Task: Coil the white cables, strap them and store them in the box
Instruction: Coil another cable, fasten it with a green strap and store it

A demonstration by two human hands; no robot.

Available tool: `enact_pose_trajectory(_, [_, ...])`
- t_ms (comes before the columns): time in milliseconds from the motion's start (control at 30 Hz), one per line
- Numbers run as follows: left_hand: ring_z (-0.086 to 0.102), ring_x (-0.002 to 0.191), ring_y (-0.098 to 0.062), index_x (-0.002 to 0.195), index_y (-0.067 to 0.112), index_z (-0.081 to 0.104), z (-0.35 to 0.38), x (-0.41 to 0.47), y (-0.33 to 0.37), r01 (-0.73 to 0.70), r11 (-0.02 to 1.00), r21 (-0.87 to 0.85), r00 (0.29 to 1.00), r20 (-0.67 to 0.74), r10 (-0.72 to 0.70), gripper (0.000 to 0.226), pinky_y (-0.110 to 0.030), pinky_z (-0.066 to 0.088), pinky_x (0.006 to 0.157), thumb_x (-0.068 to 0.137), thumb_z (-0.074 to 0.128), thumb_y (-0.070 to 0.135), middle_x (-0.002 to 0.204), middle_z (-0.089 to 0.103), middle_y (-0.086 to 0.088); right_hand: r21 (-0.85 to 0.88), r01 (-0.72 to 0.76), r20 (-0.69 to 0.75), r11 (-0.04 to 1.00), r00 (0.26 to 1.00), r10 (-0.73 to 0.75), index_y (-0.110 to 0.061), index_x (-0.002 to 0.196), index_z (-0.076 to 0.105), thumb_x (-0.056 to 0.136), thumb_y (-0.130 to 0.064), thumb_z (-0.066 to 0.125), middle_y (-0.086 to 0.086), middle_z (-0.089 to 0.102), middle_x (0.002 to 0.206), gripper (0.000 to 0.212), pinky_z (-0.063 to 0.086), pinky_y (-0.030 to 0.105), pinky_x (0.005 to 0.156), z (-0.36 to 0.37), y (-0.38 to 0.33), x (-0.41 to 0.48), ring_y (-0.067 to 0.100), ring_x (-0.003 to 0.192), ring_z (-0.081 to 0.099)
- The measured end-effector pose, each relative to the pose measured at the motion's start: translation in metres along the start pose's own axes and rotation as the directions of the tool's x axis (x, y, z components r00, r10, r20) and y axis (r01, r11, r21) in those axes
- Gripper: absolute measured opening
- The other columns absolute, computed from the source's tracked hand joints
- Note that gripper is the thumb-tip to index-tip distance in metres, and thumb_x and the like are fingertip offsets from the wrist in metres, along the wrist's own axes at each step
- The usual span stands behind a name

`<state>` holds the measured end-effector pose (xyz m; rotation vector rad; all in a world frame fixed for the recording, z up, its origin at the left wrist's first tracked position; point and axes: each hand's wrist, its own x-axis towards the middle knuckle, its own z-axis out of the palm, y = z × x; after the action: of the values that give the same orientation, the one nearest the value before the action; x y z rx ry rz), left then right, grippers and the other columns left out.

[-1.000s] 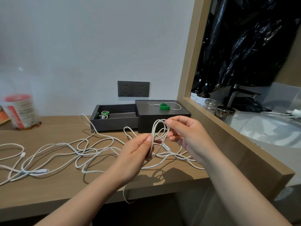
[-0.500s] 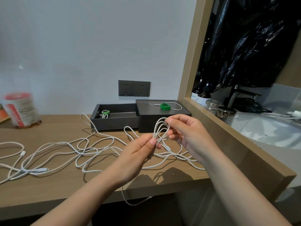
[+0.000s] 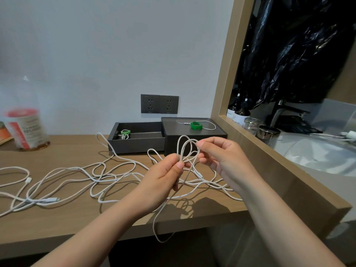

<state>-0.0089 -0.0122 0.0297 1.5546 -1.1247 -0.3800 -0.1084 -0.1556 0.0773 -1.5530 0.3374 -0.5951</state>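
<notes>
The white cable point(image 3: 96, 180) sprawls tangled over the desk point(image 3: 67, 218). Some loops of it are lifted just in front of the dark box point(image 3: 138, 144). The left hand point(image 3: 163, 174) pinches the loops at the bottom, and the right hand point(image 3: 221, 157) pinches them near the top.

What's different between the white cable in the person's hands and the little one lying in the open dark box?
The cable pinched between left hand and right hand has only a few loose loops, a length hanging past the desk edge; the bundle in the box is wound small. The held cable has no strap; the bundle wears a green strap. Both are white.
</notes>
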Motion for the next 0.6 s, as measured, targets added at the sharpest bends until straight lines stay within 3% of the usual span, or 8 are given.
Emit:
enact_pose_trajectory(200, [0.049,0.062,-0.002,0.095,0.019,0.068,-0.002,0.001,0.004,-0.021,0.997,0.069,0.999,0.046,0.018,0.030,-0.021,0.044,0.064,0.102,0.039,0.024,0.066,0.054,0.021,0.009,-0.002,-0.001,1.000,1.000,0.002,-0.004,0.093,0.070,0.092,-0.010,0.063,0.003,0.067,0.067,0.009,0.053,0.017,0.060,-0.001,0.003,0.000,0.010,0.061,0.064])
enact_pose_trajectory(367, [0.046,0.062,-0.001,0.086,0.018,0.060,0.000,0.000,0.004,-0.029,0.999,0.045,1.000,0.002,0.029,0.030,-0.017,0.041,0.061,0.102,0.038,0.030,0.066,0.048,0.012,0.011,-0.009,0.016,1.000,1.000,0.008,-0.007,0.090,0.071,0.092,-0.011,0.064,0.002,0.066,0.065,0.008,0.052,0.018,0.059,0.001,0.003,0.001,0.009,0.059,0.062])
enact_pose_trajectory(500, [0.045,0.064,-0.005,0.083,0.013,0.054,-0.001,0.000,0.002,-0.008,0.999,0.040,1.000,-0.017,0.009,0.030,-0.023,0.042,0.064,0.103,0.037,0.027,0.072,0.046,0.002,-0.133,0.039,-0.020,0.990,0.999,-0.042,-0.016,0.085,0.074,0.090,-0.017,0.068,-0.001,0.064,0.066,0.008,0.049,0.023,0.061,-0.001,0.007,0.003,0.010,0.062,0.057])
enact_pose_trajectory(600, [0.052,0.073,-0.010,0.083,0.011,0.054,-0.004,0.001,0.002,0.017,1.000,0.015,1.000,-0.006,-0.017,0.030,-0.037,0.051,0.079,0.103,0.036,0.024,0.077,0.051,0.000,-0.161,0.045,-0.043,0.986,0.998,-0.053,-0.015,0.087,0.074,0.089,-0.018,0.069,0.001,0.066,0.069,0.006,0.051,0.026,0.066,-0.001,0.010,0.003,0.012,0.067,0.059])
